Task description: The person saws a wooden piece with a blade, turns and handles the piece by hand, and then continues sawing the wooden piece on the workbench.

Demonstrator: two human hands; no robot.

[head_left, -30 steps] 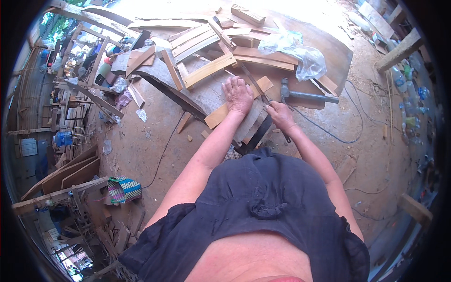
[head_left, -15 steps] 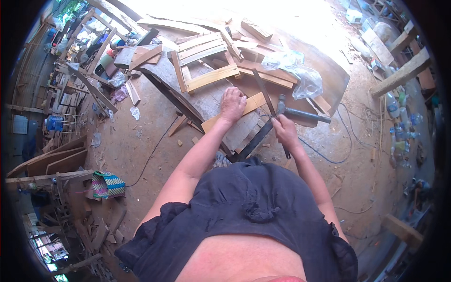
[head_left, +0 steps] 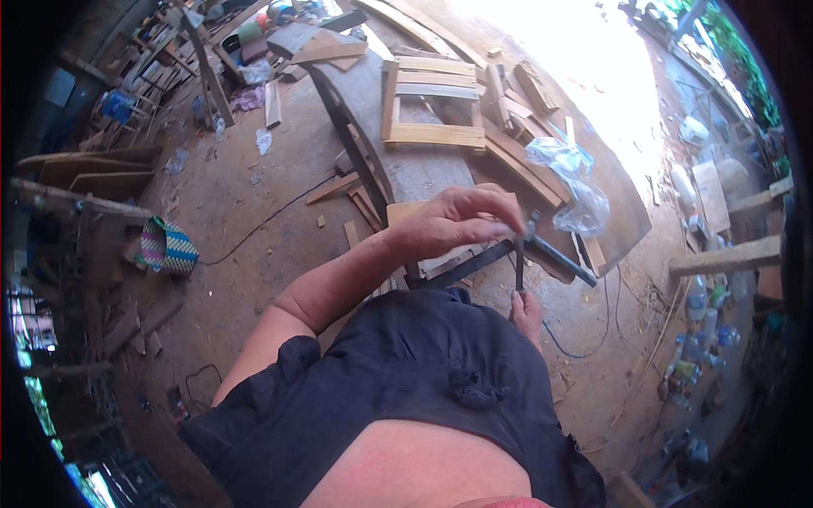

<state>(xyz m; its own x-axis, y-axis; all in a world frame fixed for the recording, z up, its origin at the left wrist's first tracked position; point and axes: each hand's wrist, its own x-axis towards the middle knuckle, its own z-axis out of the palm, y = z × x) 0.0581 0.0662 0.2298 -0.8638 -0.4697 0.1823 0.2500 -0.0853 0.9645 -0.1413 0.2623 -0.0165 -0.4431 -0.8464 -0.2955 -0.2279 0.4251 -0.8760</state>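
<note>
- Hammer [head_left: 523, 254]: held upright in front of the torso, at the near edge of the table [head_left: 423, 169]; dark handle below, metal head at 12 o'clock.
- Right hand [head_left: 527, 311]: fingers closed around the handle's lower end.
- Left hand [head_left: 453, 222]: fingers drawn together, their tips at the hammer head.
- Dark metal bar [head_left: 474, 264]: lying slantwise beneath the left hand.
- Clear plastic bag [head_left: 572, 182]: on the table, at 1 o'clock from the hammer.
- Wooden slat frame [head_left: 432, 106]: farther off, at 11 o'clock.
</note>
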